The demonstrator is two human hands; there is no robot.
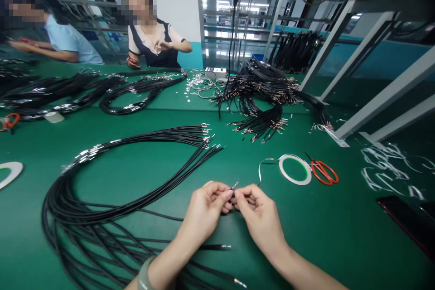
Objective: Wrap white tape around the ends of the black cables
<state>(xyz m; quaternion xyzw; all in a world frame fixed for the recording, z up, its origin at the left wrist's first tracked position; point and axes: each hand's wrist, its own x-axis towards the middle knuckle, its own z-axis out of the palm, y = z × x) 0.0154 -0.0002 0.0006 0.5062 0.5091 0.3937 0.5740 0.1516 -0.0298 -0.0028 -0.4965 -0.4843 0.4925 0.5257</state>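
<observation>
My left hand [207,206] pinches a black cable close to its bright stripped end [234,185]. Fingertips of my right hand [256,210] meet it there, closed on something small that my fingers hide. A thin white tape strip [260,172] runs from near my right fingers to a white tape roll [295,169] with a green inner ring. Left of my hands curves a bundle of black cables [57,199], with several metal-tipped ends [205,138] pointing right. Other loose cable ends [226,247] lie under and beside my left forearm.
Orange-handled scissors [324,173] lie right of the roll. White strip scraps [384,163] and a dark phone [404,222] are at the far right. Cable heaps [261,86] lie at the back, beside grey metal posts [380,90]. Two people [152,45] sit across the green table [152,186].
</observation>
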